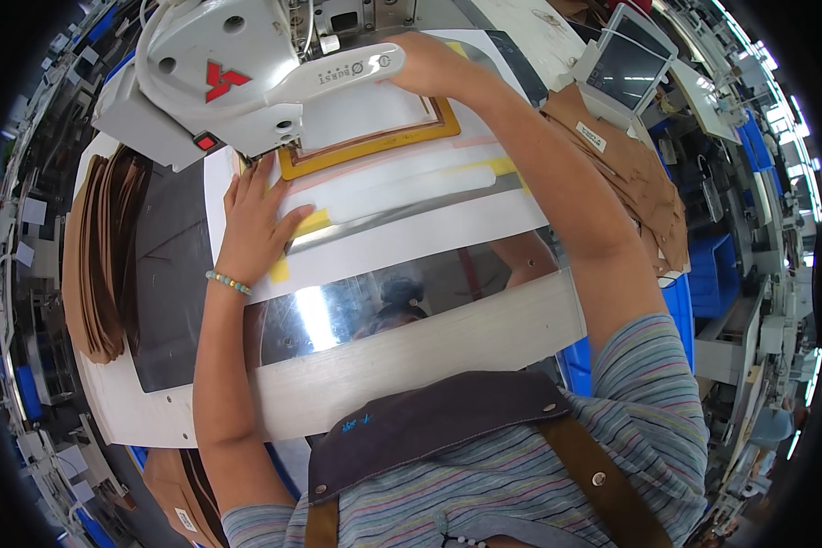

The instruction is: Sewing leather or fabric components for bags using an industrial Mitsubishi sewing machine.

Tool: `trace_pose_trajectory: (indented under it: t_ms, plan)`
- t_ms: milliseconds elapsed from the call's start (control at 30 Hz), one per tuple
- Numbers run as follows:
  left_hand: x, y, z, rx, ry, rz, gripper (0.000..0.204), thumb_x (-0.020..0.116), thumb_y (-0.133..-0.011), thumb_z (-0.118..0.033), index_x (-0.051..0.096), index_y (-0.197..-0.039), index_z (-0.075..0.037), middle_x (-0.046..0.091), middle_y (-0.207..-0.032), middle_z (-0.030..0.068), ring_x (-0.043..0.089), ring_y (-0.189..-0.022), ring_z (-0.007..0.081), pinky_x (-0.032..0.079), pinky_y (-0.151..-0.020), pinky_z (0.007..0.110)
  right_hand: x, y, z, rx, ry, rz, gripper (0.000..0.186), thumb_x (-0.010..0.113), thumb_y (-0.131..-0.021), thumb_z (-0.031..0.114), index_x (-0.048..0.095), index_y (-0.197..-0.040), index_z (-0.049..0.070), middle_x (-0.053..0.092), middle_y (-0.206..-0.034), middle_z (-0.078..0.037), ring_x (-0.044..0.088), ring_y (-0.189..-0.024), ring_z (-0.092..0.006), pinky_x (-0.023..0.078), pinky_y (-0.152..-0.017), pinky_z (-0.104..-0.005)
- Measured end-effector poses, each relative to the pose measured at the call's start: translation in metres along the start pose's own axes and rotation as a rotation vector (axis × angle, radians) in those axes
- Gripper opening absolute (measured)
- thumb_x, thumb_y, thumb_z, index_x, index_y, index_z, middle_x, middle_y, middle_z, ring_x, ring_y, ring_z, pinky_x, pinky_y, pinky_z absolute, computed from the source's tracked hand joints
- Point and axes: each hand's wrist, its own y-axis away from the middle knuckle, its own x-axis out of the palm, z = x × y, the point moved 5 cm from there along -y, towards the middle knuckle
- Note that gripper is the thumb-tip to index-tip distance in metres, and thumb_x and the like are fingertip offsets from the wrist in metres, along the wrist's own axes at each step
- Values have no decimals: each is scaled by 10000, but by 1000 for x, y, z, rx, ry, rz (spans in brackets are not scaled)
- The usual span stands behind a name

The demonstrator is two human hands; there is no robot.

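My left hand [251, 219] lies flat on a white template sheet [411, 239], fingers stretched and thumb apart. Its fingertips reach the left corner of a yellow-edged frame [374, 154], close under the head of a white sewing machine [215, 82]. My right hand [434, 66] is beyond the frame, at the end of the machine's white bar-shaped part [338, 75]. That part hides its fingers, so I cannot tell whether they grip anything. A translucent strip [420, 190] and yellow tape [312, 222] lie across the sheet.
Brown cut pieces are stacked at the left [100, 256], with more brown pieces [612, 173] at the right. A screen on a stand [626, 68] is at the far right. Shiny metal plate [338, 315] covers the near table; a blue bin [711, 279] stands beyond its right side.
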Motion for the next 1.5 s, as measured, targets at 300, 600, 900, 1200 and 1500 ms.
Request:
trace_pose_trajectory:
  t_ms: [300, 600, 900, 1200, 1500]
  plan:
    - [2, 2, 5, -12, -8, -16, 649, 602, -1019, -565, 671, -1410, -51, 405, -1654, 245, 321, -1558, 429, 173, -1292, 542, 58, -19, 105, -75, -796, 282, 264, 614, -1003, 119, 711, -1172, -60, 782, -1062, -165, 735, -991, -244, 587, -885, -362]
    - [-32, 8, 36, -73, 25, -163, 550, 613, -1043, -439, 634, -1387, -10, 573, -1520, 224, 497, -1445, 405, 399, -1190, 506, 47, 43, 26, -115, -770, -226, 200, 566, -981, 46, 695, -1123, -8, 727, -1012, -155, 700, -934, -237, 546, -860, -353]
    - [-161, 102, 287, -711, -619, -414, 149, 625, -971, -150, 736, -979, -52, 741, -982, 197, 701, -964, 410, 553, -870, 542, 46, 58, 19, -81, -675, -490, 228, 591, -994, 38, 726, -1177, 36, 710, -1136, -126, 674, -958, -233, 530, -831, -338]
    - [-166, 169, 353, -1039, 168, -617, 415, 761, -964, -381, 811, -1184, -33, 803, -1081, 187, 761, -988, 287, 547, -947, 374, 45, 65, 12, -38, -680, -439, 238, 618, -1028, 92, 738, -1231, 61, 715, -1148, -130, 645, -962, -230, 517, -819, -330]
    - [-165, 183, 402, -1183, 582, -644, 332, 813, -926, -247, 812, -1207, -69, 787, -1150, 117, 710, -1092, 208, 518, -984, 334, 47, 63, 16, -60, -684, -441, 238, 628, -1021, 92, 743, -1227, 60, 713, -1124, -127, 633, -906, -219, 512, -786, -324]
